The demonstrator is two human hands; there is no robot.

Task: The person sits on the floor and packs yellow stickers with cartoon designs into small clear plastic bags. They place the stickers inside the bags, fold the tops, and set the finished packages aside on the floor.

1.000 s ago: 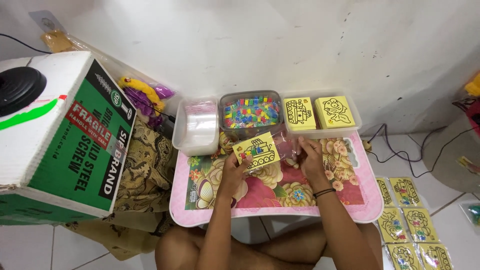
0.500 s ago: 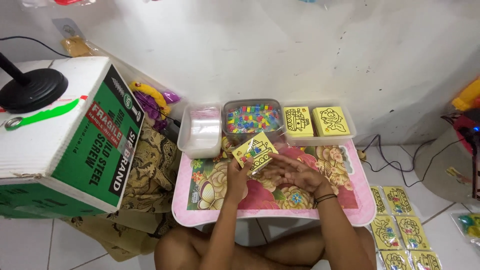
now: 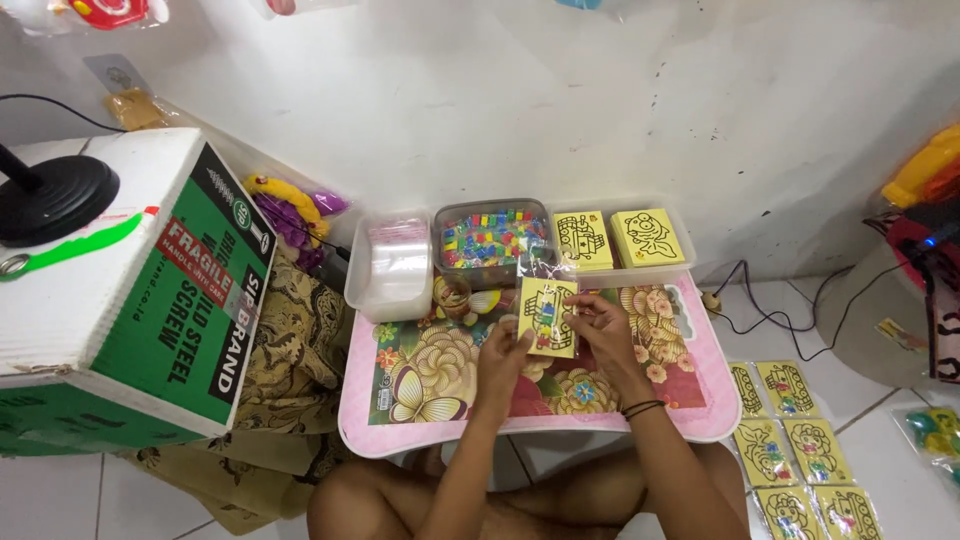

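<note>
Between both hands' fingers: yellow card (image 3: 548, 317), left hand (image 3: 503, 345) and right hand (image 3: 600, 325) pinching its edges, above tabletop (image 3: 420, 385); bead tub (image 3: 490, 240) beyond.

Both hands, left hand (image 3: 500, 345) and right hand (image 3: 600, 325), hold a yellow card (image 3: 547, 316) over the pink table (image 3: 420, 440).

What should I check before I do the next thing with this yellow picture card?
1. Both hands on the yellow card: left hand and right hand hold its sides: ok.
2. Card fully in its clear sleeve: cannot tell.
3. Tub of coloured pieces open and close: ok.
4. Stacks of yellow cards sit neatly in their tray: ok.
5. Bare spot on the flowered table for putting it down: ok.
</note>
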